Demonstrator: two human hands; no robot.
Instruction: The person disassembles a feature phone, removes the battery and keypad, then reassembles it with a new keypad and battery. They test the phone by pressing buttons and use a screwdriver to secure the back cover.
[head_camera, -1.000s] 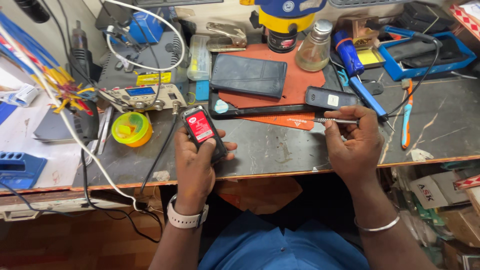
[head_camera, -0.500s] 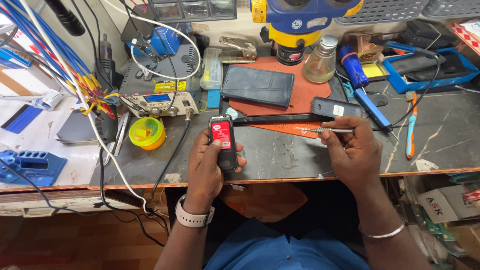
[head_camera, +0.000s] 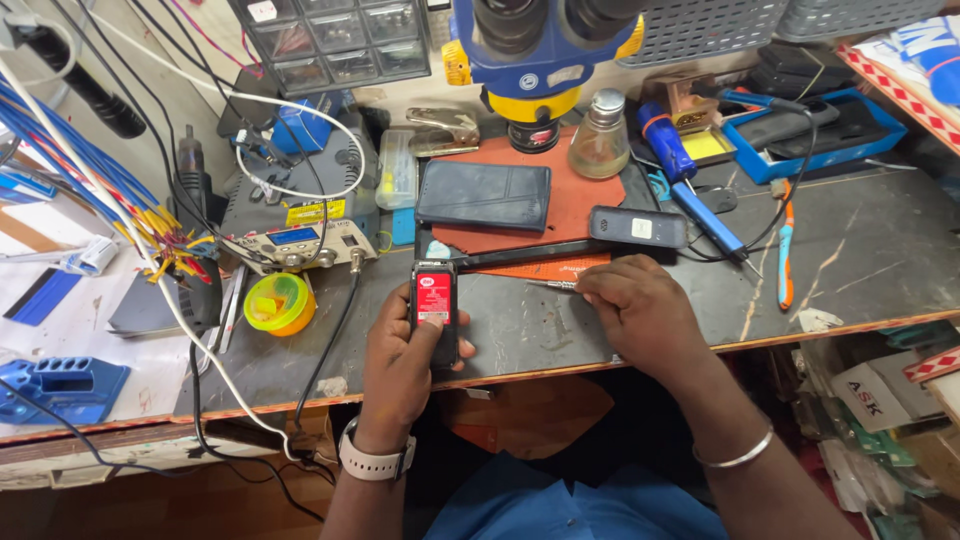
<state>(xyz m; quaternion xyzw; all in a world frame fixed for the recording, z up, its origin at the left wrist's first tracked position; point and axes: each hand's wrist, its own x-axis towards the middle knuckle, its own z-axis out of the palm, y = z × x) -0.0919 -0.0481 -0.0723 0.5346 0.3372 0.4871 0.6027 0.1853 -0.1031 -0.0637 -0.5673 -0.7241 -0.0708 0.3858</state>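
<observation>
I see my left hand (head_camera: 400, 365) wrapped around a small phone with a red battery (head_camera: 434, 308), just below the orange mat (head_camera: 560, 195). My right hand (head_camera: 640, 315), beside it, pinches thin tweezers (head_camera: 552, 285).

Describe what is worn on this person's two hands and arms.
Both forearms are bare, with no sleeves or gloves in view. The left hand has a watch with a white strap around its wrist. The right hand has a thin silver-coloured bangle around its wrist. No rings can be made out.
</observation>
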